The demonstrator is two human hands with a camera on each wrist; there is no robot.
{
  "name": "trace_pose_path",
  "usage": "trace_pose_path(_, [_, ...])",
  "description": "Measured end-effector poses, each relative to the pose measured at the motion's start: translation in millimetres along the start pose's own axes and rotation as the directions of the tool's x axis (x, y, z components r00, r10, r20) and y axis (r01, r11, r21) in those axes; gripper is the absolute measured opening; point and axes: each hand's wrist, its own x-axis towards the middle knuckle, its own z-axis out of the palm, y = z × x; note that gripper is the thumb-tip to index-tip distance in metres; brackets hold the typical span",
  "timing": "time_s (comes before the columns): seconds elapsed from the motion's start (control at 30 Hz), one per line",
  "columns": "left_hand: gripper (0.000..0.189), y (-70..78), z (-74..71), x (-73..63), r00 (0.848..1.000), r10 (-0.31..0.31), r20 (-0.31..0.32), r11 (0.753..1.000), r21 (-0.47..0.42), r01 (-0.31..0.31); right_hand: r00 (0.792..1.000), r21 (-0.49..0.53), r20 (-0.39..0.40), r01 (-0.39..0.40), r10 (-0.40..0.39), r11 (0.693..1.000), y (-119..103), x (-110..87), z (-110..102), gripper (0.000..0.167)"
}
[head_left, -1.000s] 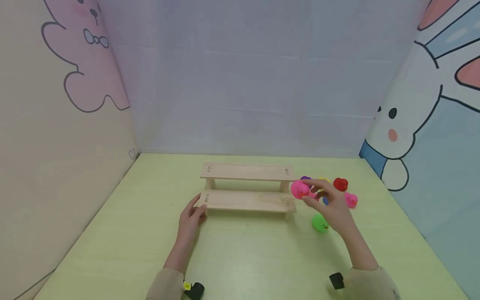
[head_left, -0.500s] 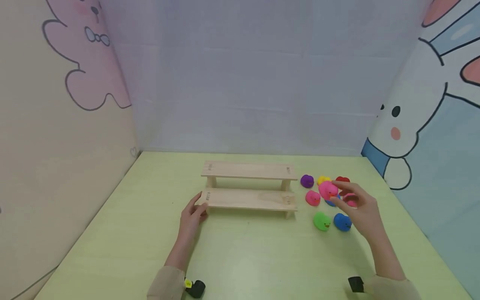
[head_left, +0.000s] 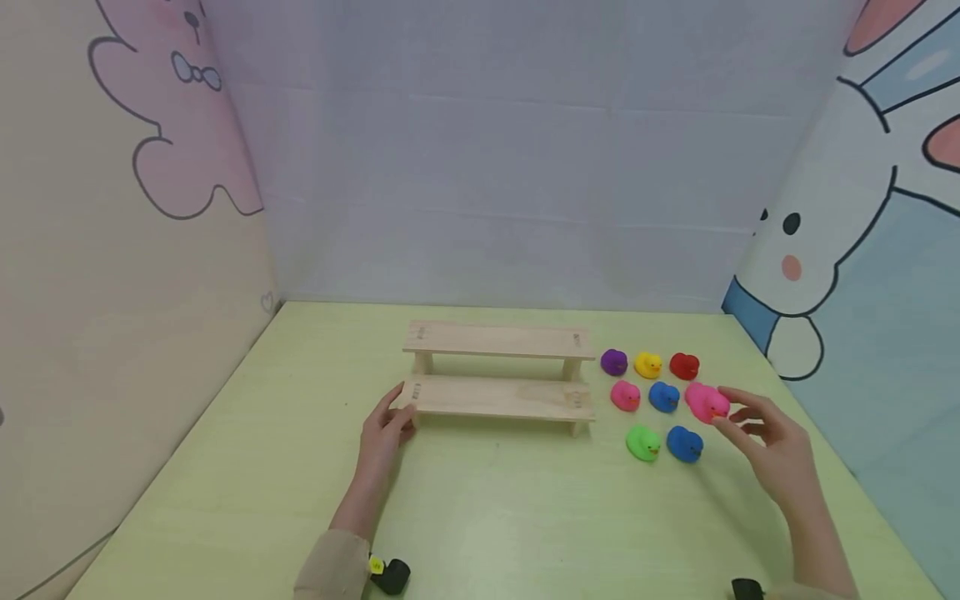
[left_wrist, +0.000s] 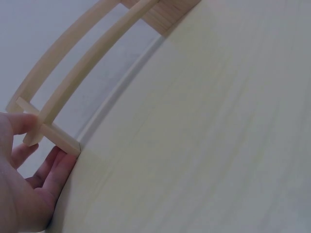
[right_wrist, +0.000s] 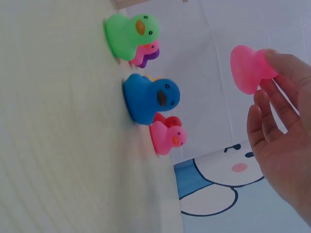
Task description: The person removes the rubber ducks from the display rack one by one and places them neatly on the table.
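Observation:
My left hand grips the left end of a two-step wooden rack that stands on the table; in the left wrist view its fingers lie about the rack's end board and leg. In the right hand a pink rubber duck is pinched between thumb and fingertips. The right wrist view shows this held duck raised off the table. Another pink duck stands on the table in that view; in the head view the held one covers it.
Right of the rack stand purple, yellow and red ducks at the back. Pink and blue ones form the middle row, with green and blue ducks in front.
My right hand has carried the pink duck from beside the rack rightward, over the other ducks, to the right side of the group. The left hand stays on the rack.

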Motion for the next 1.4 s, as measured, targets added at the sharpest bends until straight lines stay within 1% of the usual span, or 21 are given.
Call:
trace_pose_path(0.23, [0.054, 1.2, 0.7, -1.4, 1.000, -0.007, -0.009, 1.000, 0.010, 0.007, 1.000, -0.019, 0.024, -0.018, 0.019, 1.000, 20.1, -5.7, -12.7, 0.044])
trace_pose_path(0.43, [0.053, 0.4, 0.3, -1.3, 1.000, -0.003, -0.008, 1.000, 0.008, 0.003, 0.999, -0.033, 0.050, -0.019, 0.021, 0.999, 33.4, -6.9, -18.6, 0.045])
trace_pose_path(0.67, [0.054, 0.6, -0.4, -1.5, 1.000, -0.008, 0.000, 1.000, 0.005, 0.008, 0.992, -0.060, 0.120, -0.022, 0.029, 0.998, 47.9, -5.8, -22.6, 0.044])
trace_pose_path(0.7, [0.054, 2.4, -0.4, -2.1, 1.000, -0.014, 0.003, 1.000, 0.002, 0.014, 0.991, -0.065, 0.130, -0.017, 0.026, 0.998, 50.5, -5.3, -22.9, 0.044])
trace_pose_path(0.8, [0.054, 14.5, -0.9, -10.0, 1.000, -0.019, 0.014, 1.000, -0.007, 0.019, 0.986, -0.079, 0.163, -0.013, 0.026, 0.997, 58.5, -3.3, -24.0, 0.044])
trace_pose_path(0.9, [0.054, 14.1, -1.1, -9.1, 1.000, -0.024, 0.015, 1.000, -0.008, 0.024, 0.978, -0.094, 0.203, -0.017, 0.036, 0.995, 64.8, -1.7, -25.7, 0.044])
trace_pose_path(0.97, [0.054, 8.2, -1.0, -6.0, 1.000, -0.018, 0.008, 1.000, -0.005, 0.018, 0.969, -0.118, 0.240, -0.030, 0.057, 0.993, 68.3, -0.3, -27.9, 0.046])
trace_pose_path(1.03, [0.054, -0.2, -0.8, -0.2, 1.000, -0.015, -0.001, 1.000, -0.002, 0.015, 0.953, -0.156, 0.284, -0.061, 0.104, 0.986, 71.2, 1.3, -30.4, 0.048])
trace_pose_path(1.1, [0.054, -0.4, -0.7, -0.6, 1.000, -0.011, -0.003, 1.000, 0.001, 0.011, 0.927, -0.199, 0.336, -0.101, 0.165, 0.975, 73.6, 3.3, -32.4, 0.052])
trace_pose_path(1.2, [0.054, 0.9, -1.2, -1.4, 1.000, -0.011, 0.004, 1.000, -0.003, 0.011, 0.881, -0.263, 0.396, -0.163, 0.260, 0.951, 76.7, 6.9, -34.1, 0.059])
trace_pose_path(1.27, [0.054, 5.2, -1.3, -3.8, 1.000, -0.015, 0.012, 1.000, -0.006, 0.015, 0.861, -0.272, 0.423, -0.175, 0.281, 0.946, 78.0, 9.1, -34.7, 0.060])
trace_pose_path(1.3, [0.054, 8.6, -1.4, -5.9, 1.000, -0.015, 0.017, 1.000, -0.006, 0.015, 0.857, -0.277, 0.427, -0.180, 0.289, 0.944, 78.7, 9.9, -34.7, 0.060])
trace_pose_path(1.4, [0.054, 20.5, -1.1, -13.9, 1.000, -0.015, 0.024, 1.000, -0.005, 0.016, 0.857, -0.284, 0.427, -0.174, 0.287, 0.943, 80.3, 11.4, -35.0, 0.060])
